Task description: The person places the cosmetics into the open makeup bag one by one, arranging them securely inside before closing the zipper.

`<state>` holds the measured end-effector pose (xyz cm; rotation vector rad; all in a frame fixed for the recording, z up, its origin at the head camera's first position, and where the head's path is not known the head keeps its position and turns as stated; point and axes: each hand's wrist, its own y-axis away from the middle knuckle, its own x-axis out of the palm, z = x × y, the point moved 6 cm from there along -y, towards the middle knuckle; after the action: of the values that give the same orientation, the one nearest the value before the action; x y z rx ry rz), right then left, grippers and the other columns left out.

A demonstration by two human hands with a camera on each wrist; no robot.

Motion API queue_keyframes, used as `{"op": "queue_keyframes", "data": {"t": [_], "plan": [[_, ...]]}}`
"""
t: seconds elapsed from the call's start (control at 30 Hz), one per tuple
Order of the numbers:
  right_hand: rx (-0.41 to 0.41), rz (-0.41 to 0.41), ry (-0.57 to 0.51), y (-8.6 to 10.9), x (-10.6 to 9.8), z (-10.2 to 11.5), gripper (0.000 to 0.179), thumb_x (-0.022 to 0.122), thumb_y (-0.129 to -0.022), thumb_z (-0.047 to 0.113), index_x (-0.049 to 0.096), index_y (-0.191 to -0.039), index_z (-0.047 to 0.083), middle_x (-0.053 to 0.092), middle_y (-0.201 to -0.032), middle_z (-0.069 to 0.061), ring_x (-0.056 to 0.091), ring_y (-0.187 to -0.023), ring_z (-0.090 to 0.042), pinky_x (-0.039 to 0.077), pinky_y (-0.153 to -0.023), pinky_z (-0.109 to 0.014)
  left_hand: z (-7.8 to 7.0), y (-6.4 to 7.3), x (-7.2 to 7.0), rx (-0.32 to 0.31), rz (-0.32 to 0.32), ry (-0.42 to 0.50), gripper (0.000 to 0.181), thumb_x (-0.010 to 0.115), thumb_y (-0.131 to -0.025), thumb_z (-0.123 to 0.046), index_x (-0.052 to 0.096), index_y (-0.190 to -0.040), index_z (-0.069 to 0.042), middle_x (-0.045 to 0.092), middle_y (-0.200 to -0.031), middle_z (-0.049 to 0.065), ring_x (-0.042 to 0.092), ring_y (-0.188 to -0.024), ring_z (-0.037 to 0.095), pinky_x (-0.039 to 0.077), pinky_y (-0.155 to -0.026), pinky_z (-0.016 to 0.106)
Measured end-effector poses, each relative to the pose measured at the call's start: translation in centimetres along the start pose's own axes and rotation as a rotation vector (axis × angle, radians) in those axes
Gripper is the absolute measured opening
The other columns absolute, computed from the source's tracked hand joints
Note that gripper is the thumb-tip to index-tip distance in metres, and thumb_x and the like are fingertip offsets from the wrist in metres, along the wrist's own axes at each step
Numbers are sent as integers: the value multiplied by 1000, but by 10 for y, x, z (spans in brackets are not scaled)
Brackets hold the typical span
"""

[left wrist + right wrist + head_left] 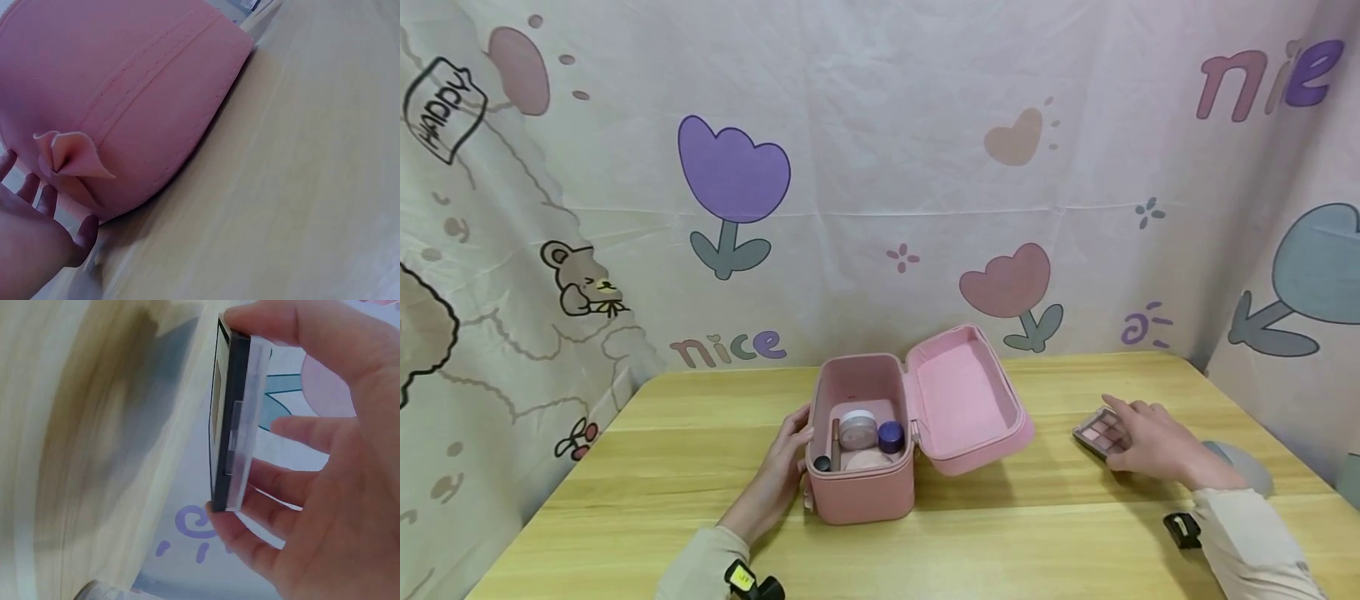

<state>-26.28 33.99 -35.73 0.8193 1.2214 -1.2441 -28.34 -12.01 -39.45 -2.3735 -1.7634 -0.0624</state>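
Nearest the person, the left hand (781, 460) rests against the pink case (865, 500), its fingers loosely bent and gripping nothing, beside a bow-like tab (72, 156). The case looks padded yet stiff enough to stand alone; its side wall offers a broad place to steady it. Inside, a white-lidded jar (858, 429) and a blue-lidded jar (891, 437) show well, while the front wall partly hides a pale round item (868, 460).

Off to the right, the right hand (1157, 442) holds the palette (1101, 433) tilted over the desk (1037, 533), fingers pinching opposite edges. It is probably light and rigid, with smooth plastic that could slip and pans that could crack if dropped; those edges, clear of the pans, seem the best hold. The right arm covers part of a grey rounded item (1243, 467). A clear rim (100, 592), cut off in the right wrist view, may or may not be the same thing.
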Motion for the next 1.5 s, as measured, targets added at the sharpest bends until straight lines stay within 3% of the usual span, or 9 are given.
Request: {"op": "queue_keyframes", "data": {"t": [0.53, 0.83, 1.1, 1.5], "plan": [[-63, -136, 5, -3, -14, 7, 78, 81, -60, 13, 52, -129, -9, 54, -117, -37, 46, -101, -52, 40, -82, -65, 3, -2, -2, -21, -12, 5, 60, 41, -99, -25, 18, -152, -9, 13, -156, 13, 13, -141, 33, 7, -110, 52], [-63, -158, -26, -3, -18, 10, 80, 83, -62, 18, 51, -130, -9, 53, -117, -38, 46, -102, -52, 40, -81, -66, 3, -1, -1, -20, -1, 16, 60, 42, -99, -26, 18, -152, -9, 12, -156, 13, 11, -141, 32, 5, -110, 52], [-51, -239, -132, -5, -27, 14, 86, 83, -64, 14, 40, -132, -15, 46, -119, -42, 38, -107, -58, 32, -87, -70, 2, 0, -1, -25, -2, 12, 61, 42, -99, -27, 18, -152, -10, 12, -157, 12, 9, -141, 31, 4, -111, 52], [-40, -245, -345, -1, -37, 22, 77, 77, -71, 9, 40, -136, -11, 52, -122, -33, 45, -105, -44, 39, -82, -59, 1, 0, -1, -24, -3, 12, 60, 42, -99, -26, 18, -152, -9, 13, -156, 13, 10, -141, 30, 4, -110, 51]]}}
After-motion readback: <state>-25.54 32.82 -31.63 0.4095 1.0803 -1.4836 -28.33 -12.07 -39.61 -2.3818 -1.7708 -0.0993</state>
